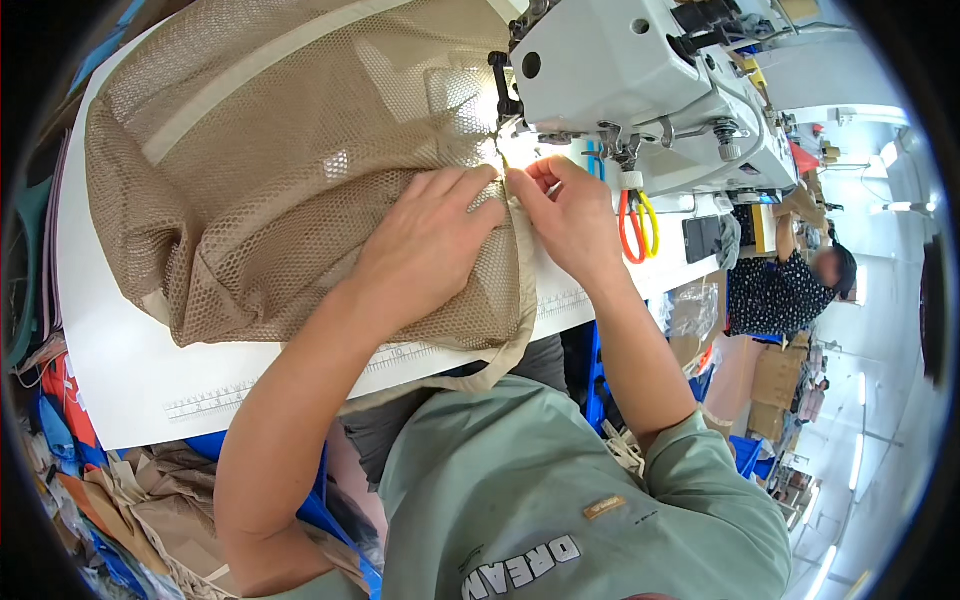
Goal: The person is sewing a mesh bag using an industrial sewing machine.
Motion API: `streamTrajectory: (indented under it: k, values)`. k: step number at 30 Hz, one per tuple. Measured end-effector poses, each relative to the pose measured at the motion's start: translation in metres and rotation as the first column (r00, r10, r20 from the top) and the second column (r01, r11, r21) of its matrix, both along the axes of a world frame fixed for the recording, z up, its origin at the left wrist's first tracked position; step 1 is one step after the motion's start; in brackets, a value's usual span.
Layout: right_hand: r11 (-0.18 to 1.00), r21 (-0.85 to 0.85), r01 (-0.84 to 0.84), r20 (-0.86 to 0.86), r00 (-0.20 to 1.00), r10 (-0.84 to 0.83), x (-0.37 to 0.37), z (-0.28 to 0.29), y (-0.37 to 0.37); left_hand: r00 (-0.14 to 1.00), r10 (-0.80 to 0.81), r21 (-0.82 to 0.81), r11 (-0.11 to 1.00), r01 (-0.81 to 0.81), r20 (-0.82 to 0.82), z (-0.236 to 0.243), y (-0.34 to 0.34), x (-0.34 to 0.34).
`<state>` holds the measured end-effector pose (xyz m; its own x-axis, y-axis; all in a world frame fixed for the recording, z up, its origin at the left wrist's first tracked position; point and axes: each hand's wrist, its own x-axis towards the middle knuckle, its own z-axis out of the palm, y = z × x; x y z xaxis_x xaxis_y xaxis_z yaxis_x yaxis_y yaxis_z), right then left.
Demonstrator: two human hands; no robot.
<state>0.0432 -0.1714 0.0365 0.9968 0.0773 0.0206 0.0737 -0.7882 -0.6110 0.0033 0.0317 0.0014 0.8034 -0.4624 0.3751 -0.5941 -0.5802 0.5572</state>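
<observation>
A large piece of tan mesh fabric (270, 200) with beige binding tape (524, 270) along its edge lies bunched over the white sewing table. My left hand (432, 235) rests on the mesh, fingers bent and pressing it down close to the needle area. In a pinch, my right hand (572, 212) holds the bound edge just in front of the lit presser foot. The white sewing machine (610, 75) stands over that edge, and its lamp glare hides the needle. A loose end of the tape hangs over the table's front edge onto my lap.
Scissors with orange and yellow handles (638, 222) hang by the machine, right of my right hand. A dark phone-like object (702, 240) lies farther right. Ruler markings (400, 352) run along the table front. Fabric piles (165, 495) fill the lower left. Another person (785, 292) sits at right.
</observation>
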Motion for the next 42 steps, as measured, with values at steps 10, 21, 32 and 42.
streamTrajectory:
  k: [10, 21, 32, 42]
  values:
    - [0.999, -0.036, 0.026, 0.021, 0.999, -0.025, 0.000, -0.003, 0.000, 1.000, -0.008, -0.020, 1.000, 0.008, 0.002, 0.002, 0.001, 0.003]
    - [0.999, 0.033, 0.013, 0.230, 0.973, -0.020, -0.011, -0.020, 0.002, 1.000, -0.006, -0.003, 1.000, 0.006, 0.002, 0.003, 0.000, 0.003]
    - [0.951, -0.237, -0.197, 0.517, 0.804, 0.296, -0.005, -0.023, -0.003, 1.000, -0.013, 0.009, 1.000, 0.013, 0.003, 0.004, 0.000, 0.004]
    - [0.983, -0.142, -0.119, 0.381, 0.910, 0.165, -0.010, -0.022, 0.002, 1.000, 0.004, 0.016, 1.000, -0.004, 0.010, 0.004, -0.002, 0.005]
